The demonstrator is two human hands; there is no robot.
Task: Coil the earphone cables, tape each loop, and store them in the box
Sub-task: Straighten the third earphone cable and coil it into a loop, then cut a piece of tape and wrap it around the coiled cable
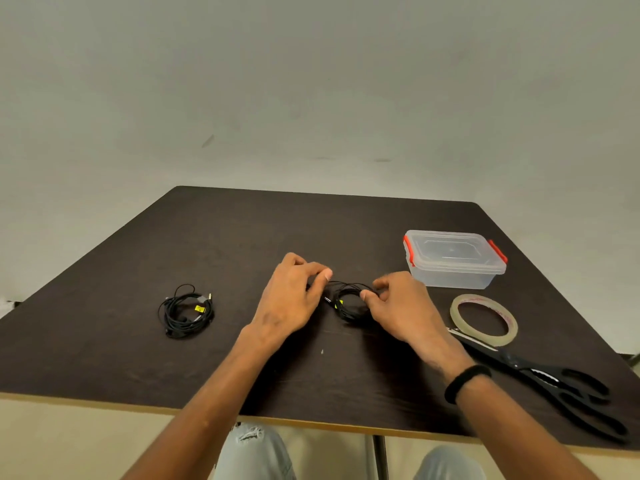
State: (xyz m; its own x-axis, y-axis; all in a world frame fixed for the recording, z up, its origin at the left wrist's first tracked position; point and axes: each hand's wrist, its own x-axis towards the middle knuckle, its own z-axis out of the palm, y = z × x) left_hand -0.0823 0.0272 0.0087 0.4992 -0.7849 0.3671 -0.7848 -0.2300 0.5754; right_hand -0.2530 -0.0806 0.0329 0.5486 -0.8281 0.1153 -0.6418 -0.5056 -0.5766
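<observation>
A black earphone cable (348, 299) with a small yellow tag hangs in a small coil between my two hands, just above the dark table (242, 237). My left hand (294, 299) pinches the cable's left end between thumb and fingers. My right hand (398, 306) pinches the coil's right side. A second black earphone bundle (185, 315), also with a yellow tag, lies loosely coiled on the table to the left. The clear plastic box (453, 259) with red clips stands at the right, its lid on.
A roll of clear tape (484, 317) lies right of my right hand. Black scissors (554, 386) lie near the table's front right corner, blades under the tape roll. The table's front edge runs just above my knees.
</observation>
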